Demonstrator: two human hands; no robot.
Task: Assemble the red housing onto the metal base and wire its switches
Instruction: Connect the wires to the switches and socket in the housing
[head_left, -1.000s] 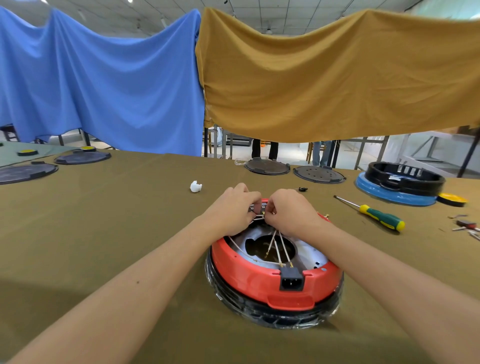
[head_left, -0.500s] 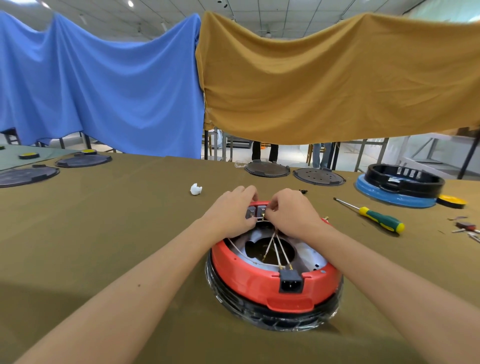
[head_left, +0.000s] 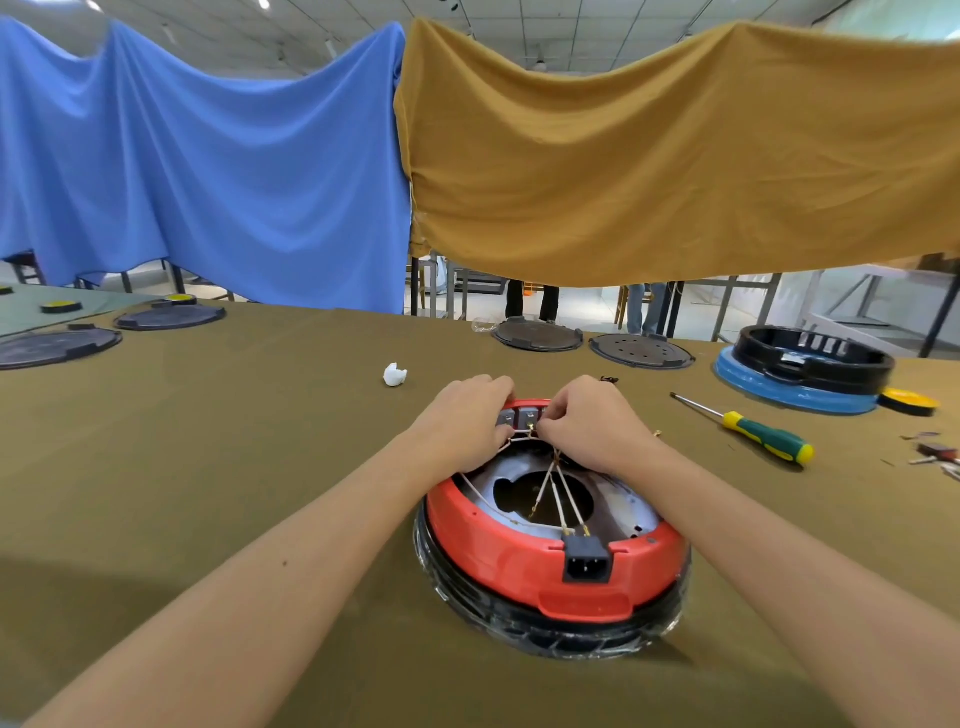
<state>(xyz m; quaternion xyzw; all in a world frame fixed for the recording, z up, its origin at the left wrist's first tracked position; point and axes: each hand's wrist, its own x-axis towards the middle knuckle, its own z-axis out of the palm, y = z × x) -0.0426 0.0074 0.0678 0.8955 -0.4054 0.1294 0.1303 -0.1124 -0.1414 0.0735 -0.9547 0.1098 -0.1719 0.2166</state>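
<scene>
The round red housing (head_left: 519, 564) sits over the metal base (head_left: 621, 512) on the olive table, with a black power socket (head_left: 586, 564) in its near wall. Grey switch blocks (head_left: 519, 417) sit inside its far rim. Pale wires (head_left: 558, 493) run from the socket across the opening to the switches. My left hand (head_left: 465, 423) rests on the far rim, fingers pressing by the switches. My right hand (head_left: 589, 423) pinches a wire end at a switch terminal. The fingertips hide the terminal itself.
A green-and-yellow screwdriver (head_left: 753, 436) lies to the right. Behind it stands a black housing on a blue ring (head_left: 802, 369). Dark round plates (head_left: 537, 335) lie at the far edge and far left. A white scrap (head_left: 395, 375) lies beyond my left hand. Small parts (head_left: 932, 454) are at the right edge.
Both hands stay at the far rim. The fingers have shifted slightly at the switch terminals, and the grey switch blocks now show between the hands.
</scene>
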